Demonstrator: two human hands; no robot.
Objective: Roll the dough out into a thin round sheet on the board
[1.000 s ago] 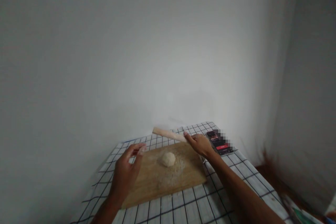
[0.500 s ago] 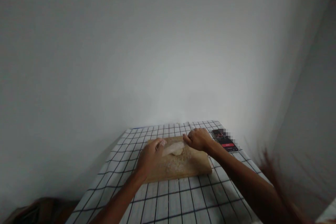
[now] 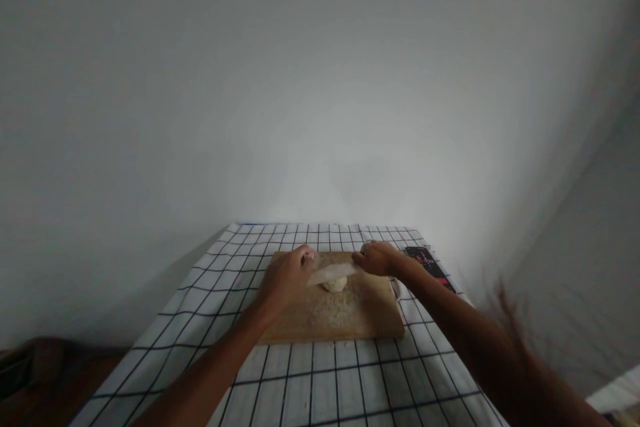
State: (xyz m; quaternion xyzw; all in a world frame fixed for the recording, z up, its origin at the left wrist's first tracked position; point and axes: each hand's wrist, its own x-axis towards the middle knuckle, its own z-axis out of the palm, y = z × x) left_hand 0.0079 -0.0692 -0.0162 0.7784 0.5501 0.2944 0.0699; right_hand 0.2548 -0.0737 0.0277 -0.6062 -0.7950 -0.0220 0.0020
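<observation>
A pale, flour-dusted rolling pin (image 3: 332, 273) lies across a small piece of dough (image 3: 335, 285) on a wooden board (image 3: 365, 320). My left hand (image 3: 286, 273) is closed around its left end. At the other end, my right hand (image 3: 376, 258) is wrapped round it with the knuckles up. The dough shows below the near side of the pin; the rest of it is hidden. Loose flour is scattered over the board in front of the dough.
A white cloth with a dark grid (image 3: 300, 380) covers the table under the board. A phone with a dark screen (image 3: 429, 267) lies beyond my right forearm. Behind the table rises a plain wall (image 3: 320, 113). Dark brown furniture (image 3: 45, 373) stands low at the left.
My view has tilted slightly, so the table sits differently in it. The rolling pin lies more level across the dough, and both hands still grip its ends.
</observation>
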